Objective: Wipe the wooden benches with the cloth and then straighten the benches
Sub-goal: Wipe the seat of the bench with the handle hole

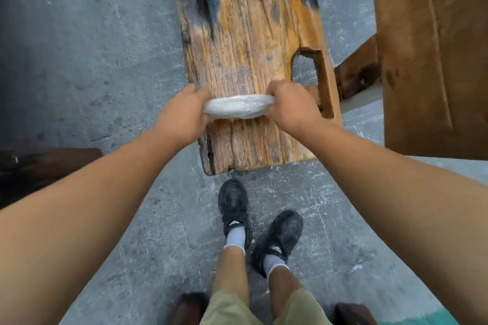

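L hand (182, 111) and R hand (290, 105) are both curled tight, each gripping one end of the cloth (237, 107). Cloth is bunched into a pale roll stretched btwn the two hands, lying across the counter (245, 42) near its close end. Fingertips are tucked under, so can't tell how far they wrap.

L hand sits at the counter's left edge, w/ grey stone floor (105, 60) directly left of it. R hand sits just inside a cut-out in the right edge; the thin wood rail (326, 82) outside the cut-out is just right of it.

Ahead of both hands the worn top runs long, w/ dark patches. Behind the hands there's a short stretch of top, then the end edge, and black shoes (233, 206) on the floor near it.

Right of R hand, past a narrow floor gap, is a second brown wood slab (433, 60) w/ a dark brace (356, 71) reaching toward the rail. Left of L hand is wide floor; a dark wood piece (39, 166) lies well apart.
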Motion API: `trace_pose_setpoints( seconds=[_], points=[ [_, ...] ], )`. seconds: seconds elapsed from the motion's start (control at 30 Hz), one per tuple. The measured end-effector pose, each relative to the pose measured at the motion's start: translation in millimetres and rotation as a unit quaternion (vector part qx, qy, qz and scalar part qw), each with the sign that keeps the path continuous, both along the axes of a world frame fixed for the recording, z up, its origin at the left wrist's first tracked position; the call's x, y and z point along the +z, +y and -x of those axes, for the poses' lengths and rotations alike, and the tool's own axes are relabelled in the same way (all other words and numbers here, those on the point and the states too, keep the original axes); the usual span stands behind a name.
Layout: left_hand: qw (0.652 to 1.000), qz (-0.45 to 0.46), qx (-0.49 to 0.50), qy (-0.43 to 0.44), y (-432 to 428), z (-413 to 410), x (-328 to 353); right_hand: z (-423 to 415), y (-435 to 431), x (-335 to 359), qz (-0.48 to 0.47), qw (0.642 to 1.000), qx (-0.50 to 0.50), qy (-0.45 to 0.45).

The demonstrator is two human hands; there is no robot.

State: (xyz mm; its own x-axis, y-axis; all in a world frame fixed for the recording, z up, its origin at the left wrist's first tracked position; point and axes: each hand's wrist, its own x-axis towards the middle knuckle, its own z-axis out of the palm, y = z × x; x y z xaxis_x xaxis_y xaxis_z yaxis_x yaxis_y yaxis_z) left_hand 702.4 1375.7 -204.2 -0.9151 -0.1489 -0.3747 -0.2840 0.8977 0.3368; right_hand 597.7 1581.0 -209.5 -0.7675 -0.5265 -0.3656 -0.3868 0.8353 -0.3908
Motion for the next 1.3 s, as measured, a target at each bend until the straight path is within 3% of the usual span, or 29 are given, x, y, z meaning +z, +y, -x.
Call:
trace_pose_setpoints(
  seconds=[0.1,0.17,0.4,0.5,0.6,0.77,0.93,1.13,1.3],
  points=[
    [0.996,0.045,0.014,0.076,-8,3,-20,-1,-7,-25,0.056,0.996,-0.009,0.076],
    [0.995,0.062,0.006,0.076,-5,-11,-39,-14,-5,-43,0.054,0.994,0.021,0.088],
    [0.982,0.066,-0.123,-0.124,40,-99,-99,-93,45,-99,-0.068,0.981,0.179,-0.022],
    [0.981,0.051,-0.114,-0.150,52,-124,-104,-115,54,-106,-0.064,0.977,0.191,-0.065],
    [0.989,0.049,-0.066,-0.121,50,-121,-99,-116,48,-104,-0.022,0.986,0.151,-0.066],
    [1.000,0.007,0.011,0.011,45,-79,-105,-94,13,-110,0.011,0.998,0.064,0.025],
    [0.999,0.022,0.009,-0.040,56,-51,-147,-86,-10,-139,-0.037,0.995,0.085,0.019],
    [0.997,0.065,0.015,0.041,57,-56,-180,-85,-10,-174,-0.037,0.992,0.083,0.089],
    [0.996,0.075,0.024,0.037,35,-12,-182,-43,-32,-183,-0.050,0.987,0.091,0.120]
  ],
)
